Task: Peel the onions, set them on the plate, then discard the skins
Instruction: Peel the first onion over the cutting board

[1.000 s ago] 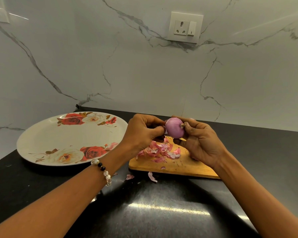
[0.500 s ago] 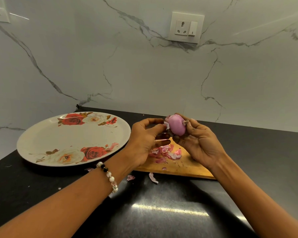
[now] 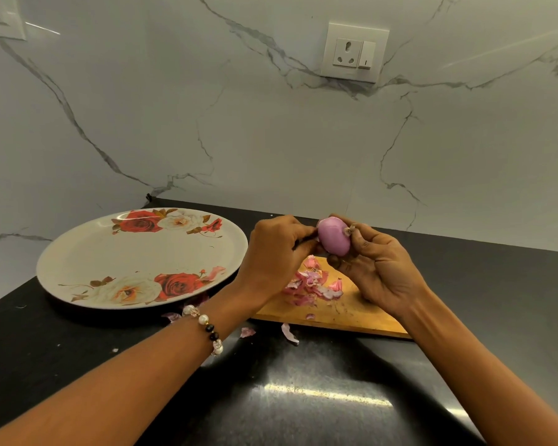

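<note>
A smooth purple onion (image 3: 334, 235) is held in the air above the wooden cutting board (image 3: 342, 312). My right hand (image 3: 376, 268) grips it from the right, thumb near its root end. My left hand (image 3: 276, 252) has its fingers curled against the onion's left end, pinching there. A heap of pink onion skins (image 3: 311, 284) lies on the board under the hands. The white plate (image 3: 78, 259) with rose prints sits to the left with nothing on it.
A few loose skin pieces (image 3: 289, 333) lie on the black counter (image 3: 319, 397) in front of the board. The marble wall carries a socket (image 3: 353, 53) behind. A beaded bracelet (image 3: 207, 326) is on my left wrist.
The onion has been turned in my hands, so its root end now points up and to the right. My left fingers opened for a moment, then closed on the onion's left end again.
</note>
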Demonstrator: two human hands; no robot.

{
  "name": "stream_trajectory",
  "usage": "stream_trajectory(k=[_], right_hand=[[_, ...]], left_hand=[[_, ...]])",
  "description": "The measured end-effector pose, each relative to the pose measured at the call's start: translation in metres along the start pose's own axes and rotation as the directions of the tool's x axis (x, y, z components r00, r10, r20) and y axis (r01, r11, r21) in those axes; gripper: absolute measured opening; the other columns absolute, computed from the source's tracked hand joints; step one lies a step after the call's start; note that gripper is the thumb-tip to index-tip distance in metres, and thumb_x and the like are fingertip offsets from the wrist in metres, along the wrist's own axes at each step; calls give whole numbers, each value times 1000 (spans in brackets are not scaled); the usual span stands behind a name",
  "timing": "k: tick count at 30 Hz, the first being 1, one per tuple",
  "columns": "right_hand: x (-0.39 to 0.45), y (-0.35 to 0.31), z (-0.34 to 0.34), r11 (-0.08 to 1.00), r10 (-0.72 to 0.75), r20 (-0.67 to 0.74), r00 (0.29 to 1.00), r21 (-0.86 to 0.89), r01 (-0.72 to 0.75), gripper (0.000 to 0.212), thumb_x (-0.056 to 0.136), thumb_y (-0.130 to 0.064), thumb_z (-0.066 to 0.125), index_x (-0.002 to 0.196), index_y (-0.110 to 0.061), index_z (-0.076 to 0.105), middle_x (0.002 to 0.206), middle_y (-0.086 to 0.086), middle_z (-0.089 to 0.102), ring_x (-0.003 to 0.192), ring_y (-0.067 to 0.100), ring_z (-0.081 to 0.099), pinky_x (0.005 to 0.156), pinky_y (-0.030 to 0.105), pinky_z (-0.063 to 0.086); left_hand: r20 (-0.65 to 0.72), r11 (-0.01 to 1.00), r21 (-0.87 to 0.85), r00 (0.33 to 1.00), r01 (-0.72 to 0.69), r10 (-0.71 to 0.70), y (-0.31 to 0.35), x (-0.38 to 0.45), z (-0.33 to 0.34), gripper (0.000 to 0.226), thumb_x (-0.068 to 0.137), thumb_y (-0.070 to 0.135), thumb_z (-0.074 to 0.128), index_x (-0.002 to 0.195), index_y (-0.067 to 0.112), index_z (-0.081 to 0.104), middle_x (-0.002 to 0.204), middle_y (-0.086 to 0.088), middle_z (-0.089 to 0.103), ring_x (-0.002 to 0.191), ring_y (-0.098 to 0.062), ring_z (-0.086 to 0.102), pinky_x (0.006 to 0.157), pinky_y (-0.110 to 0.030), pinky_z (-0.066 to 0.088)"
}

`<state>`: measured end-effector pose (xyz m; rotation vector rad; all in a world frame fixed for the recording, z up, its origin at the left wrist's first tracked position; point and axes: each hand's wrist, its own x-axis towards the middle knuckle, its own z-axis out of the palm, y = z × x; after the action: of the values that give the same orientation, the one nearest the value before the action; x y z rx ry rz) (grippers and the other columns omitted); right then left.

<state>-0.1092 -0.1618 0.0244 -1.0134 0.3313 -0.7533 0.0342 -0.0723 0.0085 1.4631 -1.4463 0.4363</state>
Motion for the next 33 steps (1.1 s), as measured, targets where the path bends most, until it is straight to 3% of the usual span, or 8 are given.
stream_trajectory(k=[6,13,17,25,30,33], right_hand=[[0,-2,-3,997,-7,3,1000,-78,7,35,100,-4,40,130,5,55,135,24,56,123,40,55,67,33,59],[1,0,-3,995,-18,10,1000,-102,19,34,100,-4,40,129,5,56,134,23,56,122,39,56,68,34,60],[0,2,0,995,-33,19,999,-91,35,29,99,-4,41,120,3,60,131,23,58,111,34,61,67,34,61],[1,-2,-3,996,-48,49,998,-78,52,32,98,-5,41,123,5,58,133,24,58,114,38,60,70,35,60],[1,-5,-7,994,-60,44,997,-85,64,32,100,-2,39,125,7,57,130,25,59,111,37,63,67,33,60],[2,-5,-9,990,-72,44,996,-118,77,30,99,-1,40,122,5,59,129,24,60,113,39,63,67,34,60]], left_hand=[[146,992,-95,987,79,-65,-1,5,-8,23,83,17,73,103,7,74,91,-7,74,70,-4,58,70,-5,47],[126,995,-75,991,61,-52,0,4,-9,18,84,16,71,99,6,75,87,-7,74,70,-7,60,67,-3,45],[127,993,-71,989,90,-81,0,2,-8,18,83,19,72,96,7,76,85,-6,74,66,-4,56,67,-3,43],[152,968,-157,973,195,-172,3,1,-5,8,82,19,72,80,13,68,72,1,66,67,-15,64,66,-20,55],[168,956,-191,967,220,-189,2,4,-8,13,83,24,74,89,17,66,78,5,66,66,-12,66,62,-16,55],[201,926,-272,957,261,-210,1,5,-10,19,85,21,71,103,16,65,85,2,68,61,-12,68,56,-22,57]])
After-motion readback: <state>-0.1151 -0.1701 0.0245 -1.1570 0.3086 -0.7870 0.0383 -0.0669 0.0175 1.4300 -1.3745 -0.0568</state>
